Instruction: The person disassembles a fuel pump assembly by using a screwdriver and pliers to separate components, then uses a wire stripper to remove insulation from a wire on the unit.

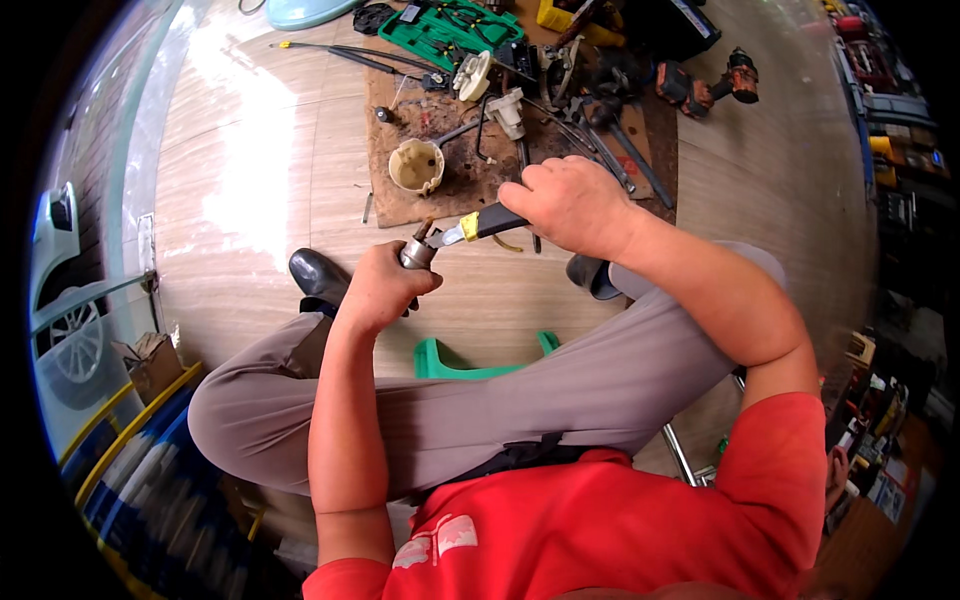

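My left hand (375, 288) is closed around a small metal cylindrical part (416, 256), with a brownish tip sticking out of its upper end. In my right hand (572, 203) is the black handle of a utility knife (472, 225) with a yellow collar. Its short silver blade points left and meets, or nearly meets, the top of the metal part; the exact contact is too small to tell. Both hands are held over the floor between my knees. Just beyond them, a cream plastic cup (415, 168) with a dirty inside sits on a stained cardboard sheet (400, 210).
The cardboard also carries a white plastic fitting (507, 115), metal rods and a long dark bar (641, 165). Farther off lie a green tool case (450, 35) and an orange-black cordless drill (688, 88). Below me is a green stool (450, 365); blue bins (130, 470) stand at left.
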### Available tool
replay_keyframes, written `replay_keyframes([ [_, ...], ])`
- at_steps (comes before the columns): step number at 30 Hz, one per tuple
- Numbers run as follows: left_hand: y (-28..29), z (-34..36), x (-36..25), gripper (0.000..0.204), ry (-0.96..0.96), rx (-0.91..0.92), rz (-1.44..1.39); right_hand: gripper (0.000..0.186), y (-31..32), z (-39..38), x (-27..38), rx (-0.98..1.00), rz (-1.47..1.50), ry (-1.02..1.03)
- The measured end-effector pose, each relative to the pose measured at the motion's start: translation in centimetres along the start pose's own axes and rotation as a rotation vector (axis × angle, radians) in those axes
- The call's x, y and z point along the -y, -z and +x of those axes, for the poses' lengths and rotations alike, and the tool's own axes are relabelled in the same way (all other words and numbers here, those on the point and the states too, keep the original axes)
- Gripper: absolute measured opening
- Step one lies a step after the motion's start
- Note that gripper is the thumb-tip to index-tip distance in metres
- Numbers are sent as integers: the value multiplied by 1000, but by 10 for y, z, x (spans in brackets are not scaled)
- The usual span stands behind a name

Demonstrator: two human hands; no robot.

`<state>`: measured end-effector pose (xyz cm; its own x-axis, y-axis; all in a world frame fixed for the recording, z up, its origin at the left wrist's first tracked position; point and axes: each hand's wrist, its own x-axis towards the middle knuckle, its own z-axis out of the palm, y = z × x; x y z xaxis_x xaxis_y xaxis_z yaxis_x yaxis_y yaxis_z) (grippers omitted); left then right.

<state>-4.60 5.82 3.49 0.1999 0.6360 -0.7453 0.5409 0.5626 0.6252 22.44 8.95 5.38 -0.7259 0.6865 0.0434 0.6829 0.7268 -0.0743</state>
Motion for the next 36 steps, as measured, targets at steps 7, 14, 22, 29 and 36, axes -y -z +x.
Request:
replay_keyframes([
  [7,-4,1,-3,25,-28,-5,51,10,-6,-3,1,-28,-18,-10],
  [14,-4,3,-1,25,-8,-33,70,10,-14,-2,11,-22,-78,-61],
  [22,-2,8,5,24,9,14,69,8,-25,-2,1,25,-50,-51],
  [29,-2,1,8,24,-8,70,50,19,11,1,-47,42,-15,-367],
  [36,2,-3,0,21,51,141,-141,22,2,-3,-5,-49,-25,-41],
])
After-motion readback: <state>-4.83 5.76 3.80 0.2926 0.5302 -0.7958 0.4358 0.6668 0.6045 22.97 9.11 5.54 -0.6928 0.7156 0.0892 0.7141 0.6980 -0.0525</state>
